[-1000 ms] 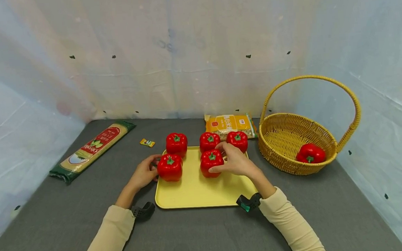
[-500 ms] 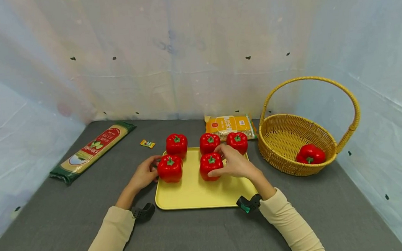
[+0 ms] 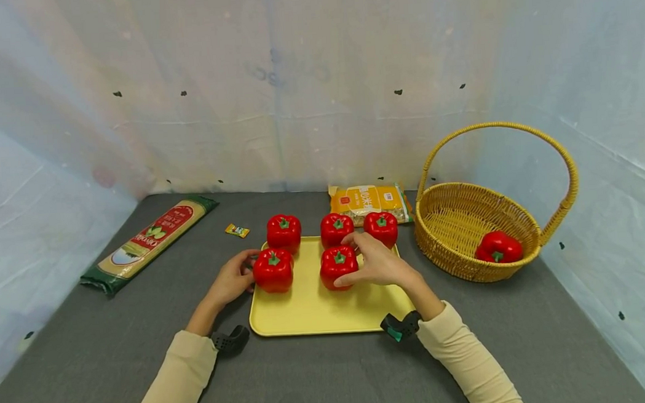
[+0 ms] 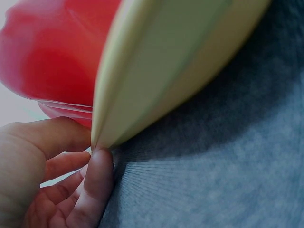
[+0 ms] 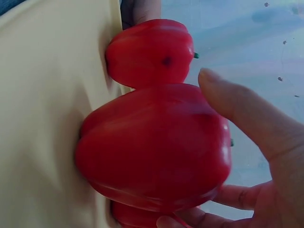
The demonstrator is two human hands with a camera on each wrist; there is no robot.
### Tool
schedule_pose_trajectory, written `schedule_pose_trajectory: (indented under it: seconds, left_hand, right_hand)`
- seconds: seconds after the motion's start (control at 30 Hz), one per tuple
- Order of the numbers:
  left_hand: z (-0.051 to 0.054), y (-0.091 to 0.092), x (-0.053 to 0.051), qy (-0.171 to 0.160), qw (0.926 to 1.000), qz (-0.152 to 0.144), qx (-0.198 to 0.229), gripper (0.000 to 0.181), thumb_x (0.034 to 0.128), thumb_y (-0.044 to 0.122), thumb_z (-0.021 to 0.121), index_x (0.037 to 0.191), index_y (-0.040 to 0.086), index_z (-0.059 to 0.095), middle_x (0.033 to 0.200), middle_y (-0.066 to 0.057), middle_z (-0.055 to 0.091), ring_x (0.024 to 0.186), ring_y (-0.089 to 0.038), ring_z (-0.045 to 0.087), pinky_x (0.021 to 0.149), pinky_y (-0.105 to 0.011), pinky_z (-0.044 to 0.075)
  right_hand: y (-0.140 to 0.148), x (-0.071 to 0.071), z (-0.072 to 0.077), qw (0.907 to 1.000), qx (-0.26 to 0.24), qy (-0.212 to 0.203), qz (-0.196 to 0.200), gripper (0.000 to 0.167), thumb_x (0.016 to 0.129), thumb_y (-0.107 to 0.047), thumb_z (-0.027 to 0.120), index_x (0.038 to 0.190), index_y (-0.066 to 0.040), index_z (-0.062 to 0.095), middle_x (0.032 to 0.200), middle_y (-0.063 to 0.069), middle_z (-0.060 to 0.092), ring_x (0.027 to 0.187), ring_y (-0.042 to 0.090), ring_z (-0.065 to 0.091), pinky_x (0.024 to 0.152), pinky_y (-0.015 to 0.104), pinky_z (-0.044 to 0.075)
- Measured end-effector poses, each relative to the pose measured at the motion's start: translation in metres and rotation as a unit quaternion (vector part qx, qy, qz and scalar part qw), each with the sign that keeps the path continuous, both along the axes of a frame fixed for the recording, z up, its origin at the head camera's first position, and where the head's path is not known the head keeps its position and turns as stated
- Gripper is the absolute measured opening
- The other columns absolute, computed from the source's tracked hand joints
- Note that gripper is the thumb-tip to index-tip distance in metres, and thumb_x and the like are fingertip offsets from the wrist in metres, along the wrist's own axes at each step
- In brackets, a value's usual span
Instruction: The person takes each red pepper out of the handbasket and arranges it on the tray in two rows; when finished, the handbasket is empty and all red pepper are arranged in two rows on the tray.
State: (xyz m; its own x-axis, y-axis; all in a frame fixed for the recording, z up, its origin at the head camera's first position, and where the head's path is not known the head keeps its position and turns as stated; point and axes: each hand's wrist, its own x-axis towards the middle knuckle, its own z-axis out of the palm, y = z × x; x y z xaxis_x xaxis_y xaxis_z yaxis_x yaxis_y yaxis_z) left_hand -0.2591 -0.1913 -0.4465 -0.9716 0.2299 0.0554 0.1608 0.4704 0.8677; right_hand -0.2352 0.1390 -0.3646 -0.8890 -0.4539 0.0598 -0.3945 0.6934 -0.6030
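Note:
Several red bell peppers stand on a yellow tray in the head view. My left hand is at the tray's left edge, beside the front-left bell pepper. The left wrist view shows its thumb and a fingertip pinching the tray's rim. My right hand holds another bell pepper at the middle of the tray, thumb on the near side, fingers behind. Up close, that bell pepper sits between thumb and fingers, its base at or close to the tray; contact is unclear.
Right of the tray stands a wicker basket with a tall handle and one bell pepper inside. A yellow grain bag lies behind the tray. Farther left are a small yellow packet and a long green-and-red pack.
The right hand and its bell pepper have shifted very slightly toward the near left. The left hand stays at the tray's edge.

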Motion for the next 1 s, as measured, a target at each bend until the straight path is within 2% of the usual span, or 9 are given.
schedule_pose_trajectory:
  seconds: [0.3,0.5,0.6,0.63,0.77,0.83,0.87,1.0]
  left_hand:
    - [0.0,0.0,0.0,-0.002,1.0,0.002,-0.003,0.049,0.0832,-0.004,0.055,0.131,-0.001,0.045,0.103,-0.02,0.052,0.065,-0.019,0.054,0.053,-0.029,0.053]
    - [0.0,0.0,0.0,-0.003,1.0,0.001,-0.002,0.049,0.0832,-0.005,0.054,0.131,-0.001,0.045,0.104,-0.02,0.052,0.065,-0.02,0.055,0.053,-0.03,0.053]
    - [0.001,0.0,-0.001,0.003,1.0,-0.001,-0.003,0.048,0.0837,-0.005,0.054,0.131,-0.002,0.045,0.104,-0.02,0.052,0.064,-0.019,0.054,0.053,-0.029,0.053]
    - [0.002,0.0,-0.001,0.004,1.0,-0.002,0.0,0.048,0.0842,-0.005,0.054,0.131,-0.002,0.045,0.104,-0.02,0.052,0.064,-0.018,0.054,0.052,-0.029,0.052]
    - [0.021,0.006,0.012,0.011,0.9999,-0.013,0.001,0.046,0.0842,-0.008,0.052,0.13,-0.008,0.043,0.102,-0.023,0.051,0.064,-0.019,0.053,0.052,-0.03,0.052]
    - [0.021,0.006,0.013,0.013,0.9998,-0.013,0.001,0.046,0.0843,-0.008,0.052,0.13,-0.009,0.043,0.102,-0.023,0.051,0.064,-0.019,0.052,0.052,-0.03,0.052]
    - [0.021,0.006,0.013,0.014,0.9998,-0.012,-0.003,0.046,0.0842,-0.009,0.051,0.13,-0.009,0.043,0.102,-0.023,0.051,0.064,-0.019,0.053,0.052,-0.03,0.052]
    - [0.0,-0.001,0.001,0.012,0.9999,-0.002,-0.004,0.048,0.0852,-0.005,0.054,0.132,-0.003,0.044,0.104,-0.021,0.052,0.063,-0.016,0.053,0.051,-0.028,0.052]
  right_hand:
    - [0.015,0.004,0.014,0.9995,-0.023,0.0,0.02,0.074,0.069,-0.043,0.08,0.125,-0.004,0.05,0.116,0.008,0.054,0.107,0.028,0.051,0.091,0.044,0.045]
    - [0.036,0.006,0.029,0.9982,-0.048,0.013,0.035,0.058,0.073,-0.035,0.08,0.118,-0.007,0.055,0.109,0.005,0.057,0.097,0.024,0.055,0.087,0.046,0.047]
    - [0.05,0.007,0.037,0.9984,-0.043,0.022,0.031,0.054,0.075,-0.036,0.078,0.118,-0.01,0.056,0.11,0.004,0.058,0.099,0.024,0.057,0.086,0.044,0.049]
    - [0.055,0.008,0.04,0.9985,-0.042,0.023,0.028,0.053,0.076,-0.036,0.077,0.118,-0.01,0.056,0.112,0.005,0.058,0.1,0.024,0.057,0.087,0.043,0.049]
    - [0.078,0.013,0.052,0.9986,-0.046,0.021,0.014,0.051,0.08,-0.035,0.074,0.121,-0.012,0.055,0.118,0.008,0.057,0.106,0.026,0.056,0.09,0.046,0.047]
    - [0.092,0.016,0.058,0.9984,-0.05,0.027,0.004,0.049,0.081,-0.034,0.072,0.122,-0.013,0.055,0.119,0.008,0.057,0.107,0.028,0.056,0.092,0.048,0.046]
    - [0.099,0.017,0.06,0.9982,-0.05,0.032,-0.003,0.048,0.082,-0.033,0.072,0.123,-0.013,0.055,0.118,0.008,0.058,0.108,0.028,0.055,0.092,0.049,0.045]
    - [0.127,0.019,0.067,0.9976,-0.043,0.047,-0.027,0.044,0.085,-0.03,0.069,0.123,-0.013,0.054,0.119,0.007,0.057,0.109,0.029,0.055,0.091,0.05,0.045]
